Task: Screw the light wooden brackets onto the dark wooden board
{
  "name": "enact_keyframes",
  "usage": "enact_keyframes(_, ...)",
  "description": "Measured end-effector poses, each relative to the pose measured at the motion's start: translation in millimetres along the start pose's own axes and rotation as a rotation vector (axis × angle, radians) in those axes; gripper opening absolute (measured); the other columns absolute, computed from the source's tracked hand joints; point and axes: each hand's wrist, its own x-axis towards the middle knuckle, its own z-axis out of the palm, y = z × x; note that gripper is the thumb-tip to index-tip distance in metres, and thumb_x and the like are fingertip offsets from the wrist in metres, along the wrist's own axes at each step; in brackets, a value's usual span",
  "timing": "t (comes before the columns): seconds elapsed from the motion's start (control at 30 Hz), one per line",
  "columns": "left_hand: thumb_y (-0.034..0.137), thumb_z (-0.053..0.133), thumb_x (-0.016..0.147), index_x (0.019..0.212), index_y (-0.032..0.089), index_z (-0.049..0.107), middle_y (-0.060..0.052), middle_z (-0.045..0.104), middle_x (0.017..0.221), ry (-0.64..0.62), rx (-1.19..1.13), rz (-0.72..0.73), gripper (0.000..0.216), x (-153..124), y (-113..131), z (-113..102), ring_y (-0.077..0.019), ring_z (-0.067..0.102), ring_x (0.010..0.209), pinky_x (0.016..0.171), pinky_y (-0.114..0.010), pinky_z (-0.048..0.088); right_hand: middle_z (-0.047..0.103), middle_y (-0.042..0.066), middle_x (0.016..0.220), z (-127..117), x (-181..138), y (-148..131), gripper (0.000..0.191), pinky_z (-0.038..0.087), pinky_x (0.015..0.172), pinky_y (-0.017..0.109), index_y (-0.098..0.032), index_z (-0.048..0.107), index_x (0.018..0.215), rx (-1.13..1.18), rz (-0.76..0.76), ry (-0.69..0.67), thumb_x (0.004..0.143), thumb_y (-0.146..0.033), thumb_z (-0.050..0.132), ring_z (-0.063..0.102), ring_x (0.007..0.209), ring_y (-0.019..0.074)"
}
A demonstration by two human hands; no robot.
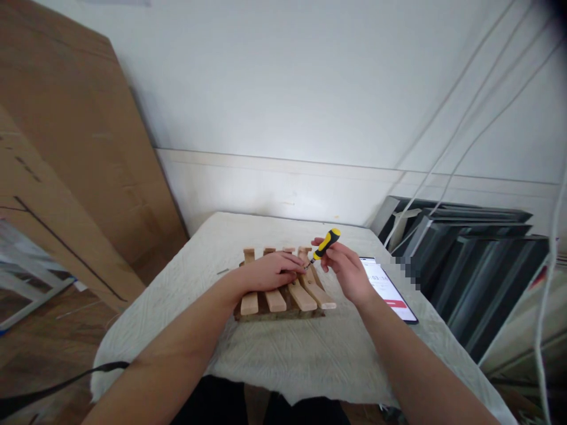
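Note:
On the cloth-covered table stands a dark, rough-edged wooden board (283, 316) with several pale, curved wooden pieces (275, 301) lying side by side across it. My left hand (271, 270) lies over these pieces, fingers stretched to the right and resting on the wood near the rightmost ones. Between the fingers of my right hand (348, 268) is a yellow and black screwdriver (328, 241), tilted with its handle up and right. Its shaft points down to the wood beside my left fingertips. Those fingertips hide much of the contact spot; I cannot make out a screw head.
A phone (390, 292) with a lit screen lies right of my right hand. A thin metal piece (222, 271) rests left of the board. Dark flat panels (469, 260) lean at the right, with white cables (458, 127) before them. Large cardboard (84, 136) stands left.

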Motion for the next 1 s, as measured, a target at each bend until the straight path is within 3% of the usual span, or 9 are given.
enact_keyframes(0.13, 0.014, 0.042, 0.092, 0.114, 0.018, 0.065, -0.001, 0.063, 0.123, 0.009, 0.024, -0.001, 0.033, -0.5, 1.8, -1.0, -0.0148, 0.053, 0.120, 0.109, -0.028, 0.031, 0.051, -0.003, 0.061, 0.8, 1.8, -0.1, 0.025, 0.035, 0.052, 0.028, -0.020, 0.062, 0.088, -0.094, 0.002, 0.020, 0.080, -0.043, 0.061, 0.043, 0.055, 0.0118)
enact_keyframes(0.27, 0.014, 0.048, 0.090, 0.112, 0.018, 0.067, -0.006, 0.064, 0.123, -0.022, 0.009, 0.010, 0.029, 2.8, -4.8, 1.4, -0.0164, 0.054, 0.120, 0.110, -0.034, 0.033, 0.055, -0.004, 0.068, 4.7, 3.8, -1.1, 0.028, 0.034, 0.050, 0.026, -0.021, 0.056, 0.080, -0.097, 0.013, 0.072, 0.071, -0.043, 0.071, 0.043, 0.054, 0.0099)
enact_keyframes(0.37, 0.014, 0.048, 0.090, 0.111, 0.017, 0.067, -0.009, 0.063, 0.123, -0.019, -0.012, -0.015, 0.029, 4.0, -7.7, 2.5, -0.0165, 0.054, 0.119, 0.105, -0.032, 0.039, 0.059, -0.001, 0.074, 7.2, 2.3, -3.0, 0.028, 0.036, 0.052, 0.027, -0.020, 0.059, 0.088, -0.056, 0.013, 0.073, 0.074, -0.044, 0.068, 0.045, 0.056, 0.0104)
enact_keyframes(0.57, 0.014, 0.047, 0.091, 0.111, 0.018, 0.067, -0.007, 0.063, 0.123, -0.011, -0.018, -0.015, 0.029, 3.6, -7.6, 3.5, -0.0160, 0.054, 0.118, 0.105, -0.031, 0.038, 0.065, 0.006, 0.098, 6.2, -1.8, -3.9, 0.030, 0.040, 0.056, 0.029, -0.019, 0.063, 0.100, -0.049, -0.015, 0.071, 0.082, -0.042, 0.057, 0.047, 0.058, 0.0102)
enact_keyframes(0.83, 0.014, 0.046, 0.092, 0.113, 0.017, 0.067, -0.009, 0.061, 0.125, -0.041, -0.003, -0.049, 0.030, 3.6, -7.6, 4.0, -0.0179, 0.052, 0.121, 0.106, -0.032, 0.037, 0.058, 0.000, 0.069, 3.1, 5.2, 8.4, 0.033, 0.037, 0.049, 0.027, -0.021, 0.059, 0.087, -0.273, -0.015, 0.136, 0.073, -0.051, 0.065, 0.048, 0.057, 0.0134)
enact_keyframes(1.0, 0.014, 0.046, 0.092, 0.112, 0.017, 0.067, -0.008, 0.062, 0.123, -0.015, -0.002, -0.042, 0.029, 3.2, -4.5, 3.1, -0.0187, 0.055, 0.118, 0.103, -0.033, 0.040, 0.064, 0.004, 0.088, 6.1, 1.3, 2.0, 0.032, 0.040, 0.054, 0.030, -0.021, 0.061, 0.101, -0.123, 0.019, 0.107, 0.079, -0.044, 0.059, 0.048, 0.057, 0.0121)
